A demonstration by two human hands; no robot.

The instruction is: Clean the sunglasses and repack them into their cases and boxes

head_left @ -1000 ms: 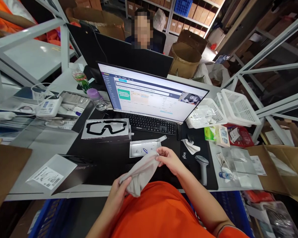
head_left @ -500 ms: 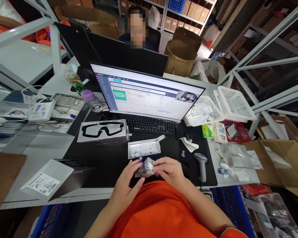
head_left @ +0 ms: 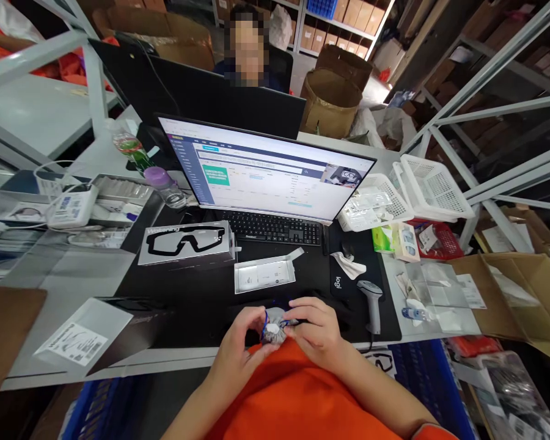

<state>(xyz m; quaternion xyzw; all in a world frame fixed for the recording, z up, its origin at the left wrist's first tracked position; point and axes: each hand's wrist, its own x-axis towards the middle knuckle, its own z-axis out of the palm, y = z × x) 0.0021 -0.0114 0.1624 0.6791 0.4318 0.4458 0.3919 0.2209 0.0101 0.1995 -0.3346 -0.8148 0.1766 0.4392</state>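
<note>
A small grey drawstring pouch [head_left: 273, 336] with a blue cord is bunched up close to my body, at the front edge of the desk. Something white shows at its gathered mouth. My left hand [head_left: 242, 342] grips the pouch from the left, thumb below and fingers above. On the other side, my right hand [head_left: 315, 327] pinches the pouch and its cord with thumb and fingertips. Just beyond them lies an open white box [head_left: 264, 274] with its end flap out. A grey glasses box [head_left: 187, 242] printed with black eyewear lies to its left.
Behind the keyboard [head_left: 275, 228] stands a lit monitor [head_left: 261, 171]. A barcode scanner [head_left: 371, 302] and a white cloth [head_left: 348, 266] lie on the right. Another grey box [head_left: 82, 336] stands at the left front. White baskets [head_left: 433, 186] sit at the back right. A person [head_left: 247, 52] sits opposite.
The pouch has come closer to my body and turned its gathered mouth upward. My left hand has closed on its side from a looser, spread pose. My right hand stays on it.
</note>
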